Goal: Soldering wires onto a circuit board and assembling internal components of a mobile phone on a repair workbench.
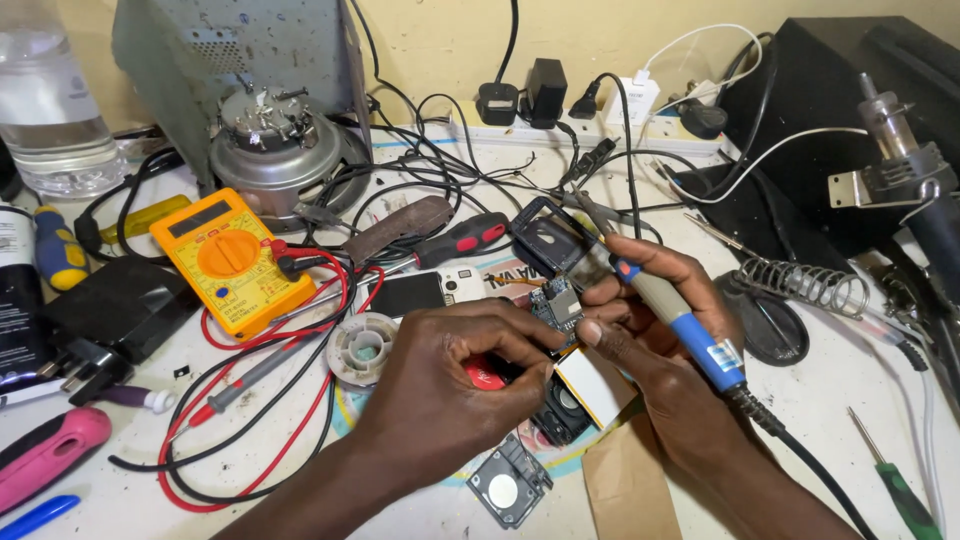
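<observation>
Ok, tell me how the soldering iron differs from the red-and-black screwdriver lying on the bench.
The soldering iron sits in the right hand, tip up near the small circuit board; the red-and-black screwdriver lies loose on the table, untouched. The iron's handle is grey and blue with a black cord trailing off; the screwdriver has no cord. Both are slim hand tools with a metal shaft.

I note a yellow multimeter (228,258) toward the worktop's left side, its red and black leads (262,400) looped toward the front edge. A clear plastic bottle (52,100) stands at the back left corner. A white power strip (590,128) lies along the back edge. A coiled iron stand (800,285) sits toward the right edge, and a green-handled screwdriver (897,488) lies near the front right corner.
</observation>
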